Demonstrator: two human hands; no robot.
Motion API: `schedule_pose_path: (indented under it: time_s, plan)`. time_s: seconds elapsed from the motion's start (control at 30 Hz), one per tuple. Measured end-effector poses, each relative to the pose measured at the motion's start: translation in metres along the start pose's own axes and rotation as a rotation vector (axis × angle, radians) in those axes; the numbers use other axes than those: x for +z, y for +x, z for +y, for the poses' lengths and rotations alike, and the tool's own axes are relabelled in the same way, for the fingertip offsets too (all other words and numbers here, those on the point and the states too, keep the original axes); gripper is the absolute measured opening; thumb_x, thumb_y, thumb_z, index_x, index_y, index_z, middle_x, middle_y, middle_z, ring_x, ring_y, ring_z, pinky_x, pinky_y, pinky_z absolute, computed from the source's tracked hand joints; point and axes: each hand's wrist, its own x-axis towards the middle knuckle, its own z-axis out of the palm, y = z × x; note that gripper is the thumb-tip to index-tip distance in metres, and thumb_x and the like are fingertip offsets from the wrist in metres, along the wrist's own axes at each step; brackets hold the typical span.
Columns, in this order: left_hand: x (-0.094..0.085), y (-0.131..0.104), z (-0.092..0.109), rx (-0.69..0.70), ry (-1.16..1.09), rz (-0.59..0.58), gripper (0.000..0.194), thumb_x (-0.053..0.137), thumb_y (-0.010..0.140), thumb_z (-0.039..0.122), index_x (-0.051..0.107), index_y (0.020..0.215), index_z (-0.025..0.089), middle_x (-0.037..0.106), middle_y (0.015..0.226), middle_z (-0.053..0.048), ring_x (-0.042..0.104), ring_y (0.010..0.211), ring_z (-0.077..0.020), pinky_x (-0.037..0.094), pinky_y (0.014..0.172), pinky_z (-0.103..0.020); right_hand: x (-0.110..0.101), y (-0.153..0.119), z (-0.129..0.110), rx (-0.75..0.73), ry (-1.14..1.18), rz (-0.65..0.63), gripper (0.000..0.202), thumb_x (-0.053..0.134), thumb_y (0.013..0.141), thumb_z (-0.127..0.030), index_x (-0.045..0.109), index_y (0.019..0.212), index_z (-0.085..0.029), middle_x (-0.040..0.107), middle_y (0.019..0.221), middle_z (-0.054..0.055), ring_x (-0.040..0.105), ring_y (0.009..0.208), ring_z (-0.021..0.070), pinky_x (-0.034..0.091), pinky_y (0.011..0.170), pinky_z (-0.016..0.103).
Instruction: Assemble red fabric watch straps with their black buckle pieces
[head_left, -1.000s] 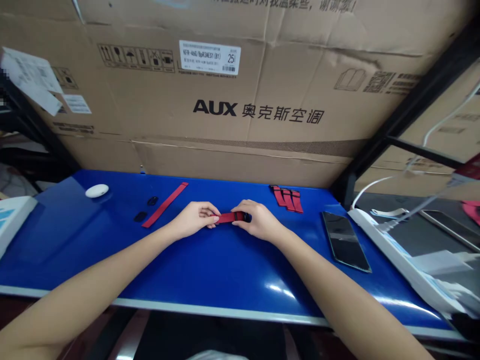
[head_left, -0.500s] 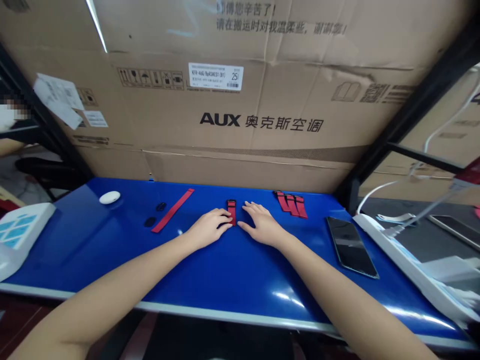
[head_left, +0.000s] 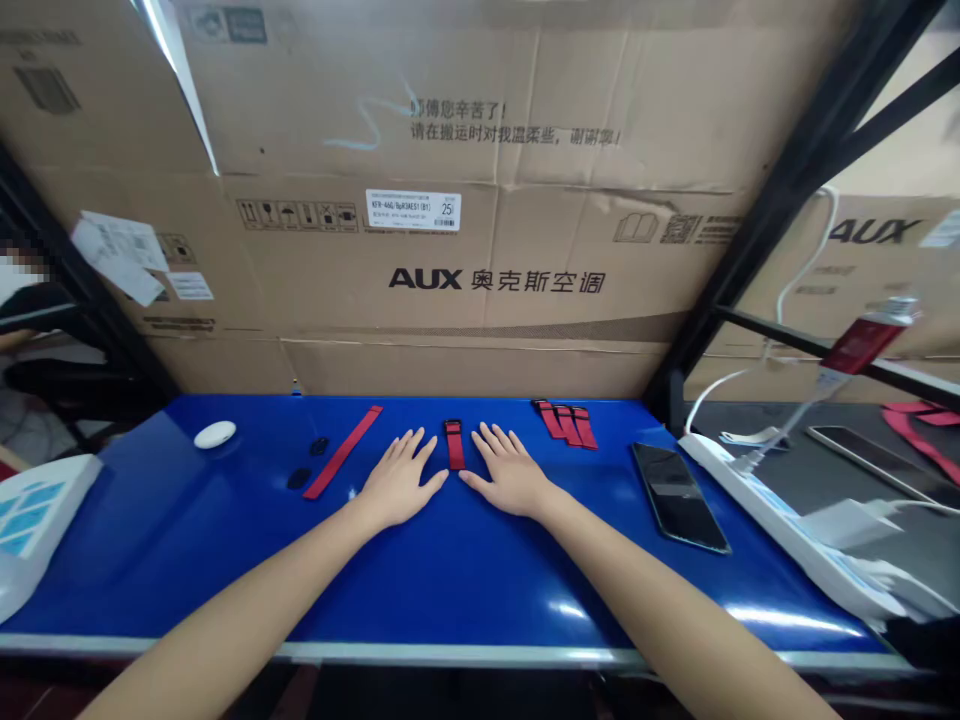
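Observation:
A short red strap (head_left: 456, 450) with a black buckle at its far end lies on the blue tabletop (head_left: 442, 580), between my hands. My left hand (head_left: 399, 480) rests flat to its left, fingers spread, the thumb close to the strap's near end. On the other side my right hand (head_left: 510, 472) lies flat too, fingers apart and holding nothing. Left of my left hand is a longer, flat red strap (head_left: 343, 453). Beside that strap are two small black pieces (head_left: 299, 478), their exact kind unclear. Several buckled red straps (head_left: 568, 424) lie together beyond my right hand.
A phone (head_left: 680, 497) lies at the right, beside a white power strip (head_left: 795, 530) with cables plugged in. At the left are a white oval object (head_left: 215, 434) and a white device (head_left: 37, 520). A large cardboard panel (head_left: 420, 350) stands along the back edge.
My left hand has let go of the short buckled strap and moved left, fingers now spread flat. My right hand has settled flat beside the strap. The camera view has tilted up slightly.

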Motion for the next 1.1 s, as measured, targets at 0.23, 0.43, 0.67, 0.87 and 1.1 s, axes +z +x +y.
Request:
schedule_pose_path:
  time_s: [0.23, 0.43, 0.67, 0.87, 1.1]
  plan:
    - [0.001, 0.002, 0.001, -0.003, 0.037, -0.001, 0.067, 0.038, 0.093, 0.060, 0.043, 0.145, 0.019, 0.030, 0.157, -0.014, 0.023, 0.145, -0.0336, 0.020, 0.117, -0.050, 0.001, 0.002, -0.001, 0.005, -0.006, 0.000, 0.089, 0.022, 0.088, -0.075, 0.024, 0.154, -0.016, 0.015, 0.161, 0.010, 0.008, 0.150, 0.0291, 0.006, 0.120, 0.045]
    - [-0.036, 0.026, 0.023, -0.163, 0.040, -0.047, 0.033, 0.057, 0.086, 0.033, 0.067, 0.112, 0.015, 0.062, 0.125, -0.019, 0.056, 0.121, -0.0342, 0.041, 0.101, -0.044, 0.003, 0.003, -0.002, 0.011, -0.025, 0.001, 0.090, 0.019, 0.088, -0.076, 0.026, 0.153, -0.014, 0.017, 0.161, 0.011, 0.011, 0.149, 0.0301, 0.008, 0.120, 0.045]
    - [-0.139, 0.121, 0.049, -0.357, -0.086, 0.293, 0.034, 0.039, 0.095, 0.026, 0.065, 0.106, 0.008, 0.066, 0.111, -0.023, 0.061, 0.106, -0.0282, 0.044, 0.087, -0.036, 0.002, 0.001, -0.006, 0.019, -0.043, 0.023, 0.089, 0.020, 0.089, -0.074, 0.027, 0.153, -0.013, 0.019, 0.161, 0.012, 0.013, 0.149, 0.0304, 0.009, 0.119, 0.044]
    - [-0.189, 0.121, 0.088, -0.006, -0.402, 1.123, 0.032, 0.035, 0.099, 0.029, 0.061, 0.087, 0.016, 0.066, 0.083, -0.010, 0.059, 0.083, -0.0199, 0.042, 0.078, -0.030, 0.012, 0.006, 0.000, 0.027, -0.033, 0.032, 0.089, 0.021, 0.088, -0.075, 0.027, 0.153, -0.015, 0.019, 0.161, 0.010, 0.012, 0.149, 0.0284, 0.005, 0.119, 0.043]
    - [-0.093, 0.021, 0.044, 0.192, 0.330, 0.562, 0.023, 0.044, 0.092, 0.022, 0.065, 0.095, 0.013, 0.065, 0.098, -0.015, 0.056, 0.101, -0.0287, 0.039, 0.089, -0.040, 0.010, 0.005, -0.001, 0.014, -0.004, 0.049, 0.087, 0.028, 0.088, -0.073, 0.031, 0.151, -0.013, 0.022, 0.160, 0.013, 0.015, 0.148, 0.0310, 0.007, 0.119, 0.046]
